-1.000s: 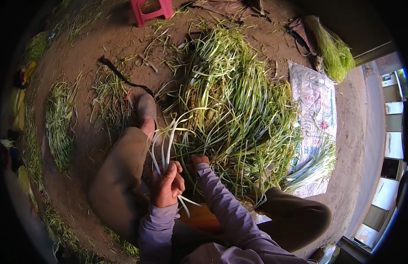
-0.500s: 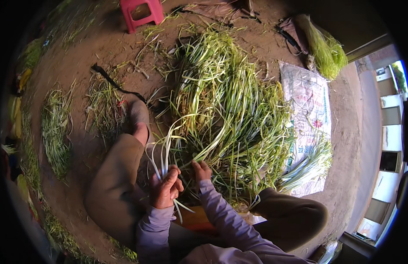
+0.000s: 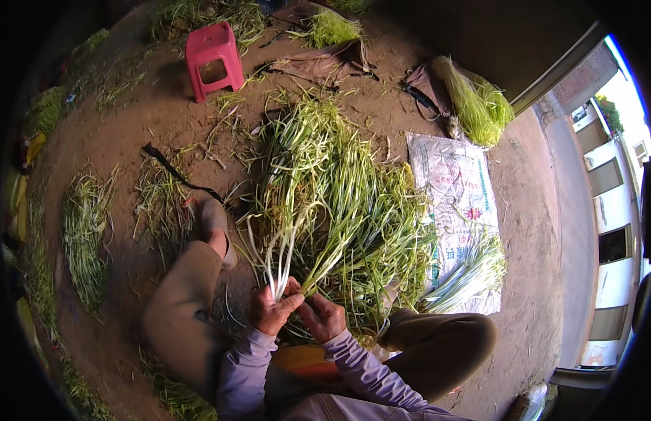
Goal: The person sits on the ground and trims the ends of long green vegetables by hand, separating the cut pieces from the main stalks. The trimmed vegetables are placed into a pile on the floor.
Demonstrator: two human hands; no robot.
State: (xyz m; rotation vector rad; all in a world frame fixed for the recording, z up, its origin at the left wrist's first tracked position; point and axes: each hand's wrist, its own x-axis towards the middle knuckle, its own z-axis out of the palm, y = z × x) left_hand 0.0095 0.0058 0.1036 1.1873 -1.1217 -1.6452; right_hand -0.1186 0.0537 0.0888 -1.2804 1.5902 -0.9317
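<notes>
My left hand (image 3: pixel 273 310) is closed round a few long white-stemmed stalks (image 3: pixel 282 263), roughly upright, their white parts showing above the fingers. Touching it, or nearly so, my right hand (image 3: pixel 321 317) has its fingers closed on the lower end of some green stalks (image 3: pixel 325 259) that fan out toward the heap. The fingertips of both hands meet, so what lies between them is partly hidden. Just beyond the hands spreads a big tangled heap of green leafy stalks (image 3: pixel 367 196). To its right, a neater bunch of white-stemmed stalks (image 3: pixel 469 277) lies on a flattened white printed sack (image 3: pixel 444 165).
A pink plastic stool (image 3: pixel 214 59) stands at the far left. Smaller piles of stalks (image 3: pixel 85 238) lie on the dirt floor to the left, near a black strap (image 3: pixel 174 170). Another pale-green bundle (image 3: pixel 473 102) rests at the far right. My bent legs (image 3: pixel 181 291) flank the work.
My right hand has drawn back from the heap toward my left hand, and the two now meet. My view has shifted, showing more of the far floor.
</notes>
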